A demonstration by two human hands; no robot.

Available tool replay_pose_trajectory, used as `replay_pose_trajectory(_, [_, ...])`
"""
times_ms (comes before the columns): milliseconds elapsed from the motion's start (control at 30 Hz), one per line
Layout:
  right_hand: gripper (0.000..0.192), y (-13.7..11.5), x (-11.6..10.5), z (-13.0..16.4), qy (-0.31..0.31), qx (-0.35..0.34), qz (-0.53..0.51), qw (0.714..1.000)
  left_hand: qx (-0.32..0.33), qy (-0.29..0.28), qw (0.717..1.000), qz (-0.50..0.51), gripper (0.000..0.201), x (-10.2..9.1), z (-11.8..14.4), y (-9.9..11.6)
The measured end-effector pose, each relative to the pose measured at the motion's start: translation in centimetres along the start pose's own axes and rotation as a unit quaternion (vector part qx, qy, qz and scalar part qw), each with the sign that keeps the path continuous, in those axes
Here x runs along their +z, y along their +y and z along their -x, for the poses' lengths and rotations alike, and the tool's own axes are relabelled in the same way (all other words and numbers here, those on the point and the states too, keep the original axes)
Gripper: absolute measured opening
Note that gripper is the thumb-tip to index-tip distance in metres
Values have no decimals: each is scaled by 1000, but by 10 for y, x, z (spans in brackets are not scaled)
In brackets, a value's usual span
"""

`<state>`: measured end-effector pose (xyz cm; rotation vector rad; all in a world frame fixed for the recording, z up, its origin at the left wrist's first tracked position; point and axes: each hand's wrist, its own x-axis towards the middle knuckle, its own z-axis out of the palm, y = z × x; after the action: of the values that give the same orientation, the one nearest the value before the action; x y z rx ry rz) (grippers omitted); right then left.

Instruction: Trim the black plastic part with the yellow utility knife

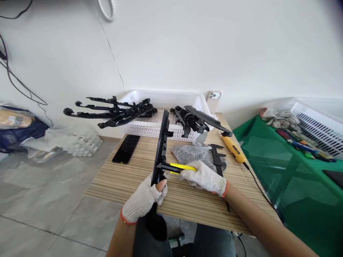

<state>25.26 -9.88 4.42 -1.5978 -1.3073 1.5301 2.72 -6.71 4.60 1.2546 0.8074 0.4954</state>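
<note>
Seemingly, from the head view, a long black plastic part is gripped near its lower end by the gloved left hand, its grip clenched around the part, which is stood lengthwise over the wooden counter. A yellow utility knife is grasped by the gloved right hand, its tip laid against the part's edge. For a clean trim, the blade is best kept flat along the edge and drawn away from the bare left fingertip. More black parts are piled on a white basket behind; a caliper, grey cloth and black phone lie nearby.
</note>
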Motion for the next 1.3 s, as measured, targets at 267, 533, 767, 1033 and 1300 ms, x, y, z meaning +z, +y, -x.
replay_pose_trajectory(267, [49,-6,-4,0,-40,4,-17,999,1,-2,1000,2,55,0,1,1])
replay_pose_trajectory(533, [52,-7,-7,1,-57,7,-19,998,2,-5,1000,-4,49,0,1,-1])
replay_pose_trajectory(767, [50,-6,-9,-1,-69,14,-23,997,7,-11,1000,0,47,-1,1,-2])
replay_pose_trajectory(1033, [50,-7,-10,0,-73,24,-16,997,0,-5,1000,-19,49,-1,0,-2])
replay_pose_trajectory(1300, [60,-1,-14,-4,-70,-12,-85,994,-4,-7,1000,7,55,0,1,4])
